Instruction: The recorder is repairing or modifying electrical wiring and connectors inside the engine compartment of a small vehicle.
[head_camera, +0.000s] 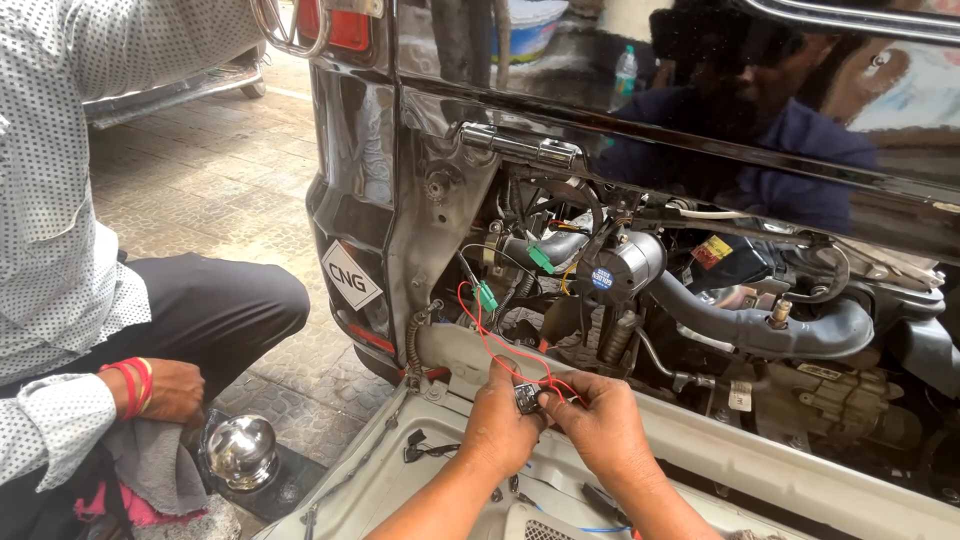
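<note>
Both hands, left hand and right hand, pinch closed on small black connector; red wire rises directly above them.

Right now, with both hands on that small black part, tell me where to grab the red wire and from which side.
Take the red wire on its free loop above the left hand, pinching it from the left. There it arcs clear of the engine hoses; lower down it runs under the fingers to the black part, and near the green connector other cables crowd it.

Soft even daylight, weak shadows; mirror-like reflections on black body panel; focus sharp, engine bay dimmer.
</note>
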